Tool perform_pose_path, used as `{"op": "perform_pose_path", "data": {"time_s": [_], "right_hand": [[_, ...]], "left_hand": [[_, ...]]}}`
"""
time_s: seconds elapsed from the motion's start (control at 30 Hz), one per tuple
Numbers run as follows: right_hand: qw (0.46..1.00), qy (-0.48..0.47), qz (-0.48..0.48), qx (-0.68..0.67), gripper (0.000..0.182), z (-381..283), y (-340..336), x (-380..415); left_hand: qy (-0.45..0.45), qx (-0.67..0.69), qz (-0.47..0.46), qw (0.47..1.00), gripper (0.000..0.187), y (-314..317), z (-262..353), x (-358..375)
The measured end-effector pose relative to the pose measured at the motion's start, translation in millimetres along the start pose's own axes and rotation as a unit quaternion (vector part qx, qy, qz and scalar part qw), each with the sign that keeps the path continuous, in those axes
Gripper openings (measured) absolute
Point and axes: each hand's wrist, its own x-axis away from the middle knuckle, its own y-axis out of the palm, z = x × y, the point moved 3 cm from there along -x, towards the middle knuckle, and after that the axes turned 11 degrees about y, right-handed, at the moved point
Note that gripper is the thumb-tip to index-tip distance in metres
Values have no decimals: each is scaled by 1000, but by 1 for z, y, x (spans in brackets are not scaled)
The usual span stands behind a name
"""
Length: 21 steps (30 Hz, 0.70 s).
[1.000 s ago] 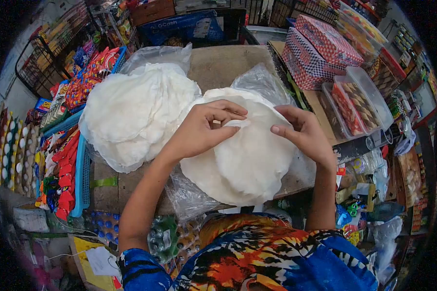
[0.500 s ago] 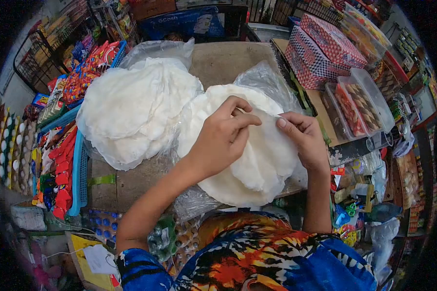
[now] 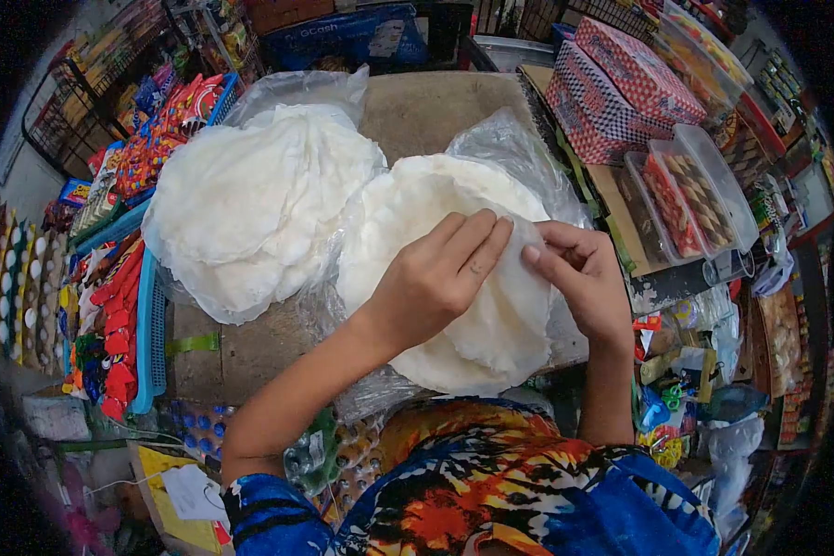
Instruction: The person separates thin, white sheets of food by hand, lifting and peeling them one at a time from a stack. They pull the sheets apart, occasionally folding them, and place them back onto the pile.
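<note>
Two stacks of thin white round sheets lie on clear plastic: the left stack (image 3: 250,204) and the right stack (image 3: 398,213). Both of my hands are over the right stack. My left hand (image 3: 445,264) has its fingers together on the top sheet, thumb hidden beneath. My right hand (image 3: 584,278) pinches the edge of a lifted white sheet (image 3: 519,287) between thumb and fingers. That sheet is raised and creased between my hands. Crumpled clear plastic (image 3: 505,144) shows behind the right stack.
A brown board (image 3: 426,102) lies beneath the stacks. Blue baskets (image 3: 153,324) of snack packets stand at the left. Red checkered boxes (image 3: 621,88) and clear food containers (image 3: 695,199) sit at the right. Egg trays (image 3: 28,287) are at the far left.
My left hand has moved slightly down and right, its fingers now closer together and nearer my right hand. The sheet's edge is lifted and folded differently.
</note>
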Motion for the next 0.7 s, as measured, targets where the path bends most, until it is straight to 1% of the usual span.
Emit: {"op": "perform_pose_path", "data": {"time_s": [0.1, 0.17, 0.33, 0.5, 0.53, 0.63, 0.7], "right_hand": [[1000, 16, -18, -17, 25, 5, -3, 1], [1000, 10, -14, -12, 24, 5, -3, 0], [1000, -1, 8, 0, 23, 3, 2, 1], [996, 1, -2, 84, 20, -5, 5, 4], [997, 2, -2, 83, 20, -4, 6, 3], [993, -19, 10, 117, 19, -3, 10, 1], [987, -54, 10, 152, 18, -7, 14, 1]], "left_hand": [[0, -7, -4, 1000, 38, -2, 0, -1], [9, -3, -18, 1000, 42, -4, 2, -1], [38, -45, -25, 998, 42, -4, 1, -1], [72, -79, -42, 993, 41, -4, 4, -1], [85, -94, -52, 991, 40, -3, 4, -1], [102, -115, -59, 986, 39, -3, 3, -1], [107, -121, -57, 985, 38, -7, 2, -2]]}}
